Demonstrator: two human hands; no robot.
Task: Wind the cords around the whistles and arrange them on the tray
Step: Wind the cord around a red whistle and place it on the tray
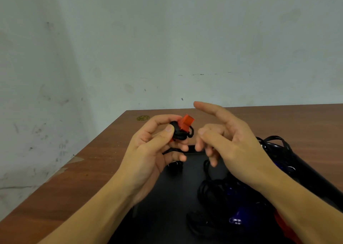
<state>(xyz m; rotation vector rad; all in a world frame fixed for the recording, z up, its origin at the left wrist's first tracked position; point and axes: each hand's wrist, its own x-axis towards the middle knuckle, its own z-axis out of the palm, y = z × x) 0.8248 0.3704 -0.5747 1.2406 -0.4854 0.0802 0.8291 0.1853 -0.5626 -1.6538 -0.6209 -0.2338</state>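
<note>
Scuffed wall, wooden tabletop [278, 121]. I see left hand [148, 150] fingers pinching red whistle [186, 124]: light, rigid; wound cord [178, 134] limp, slip-prone. Right hand [228, 139] fingers loose, holding nothing.

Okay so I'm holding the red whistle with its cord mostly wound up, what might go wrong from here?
1. A loop of the black cord sticks out beside the red whistle. The right hand is open and off it, so the winding may loosen.
2. Only the left hand pinches the whistle above the black tray; a slip could drop it.
3. Loose cords lie piled at the tray's right edge and might snag.
</note>
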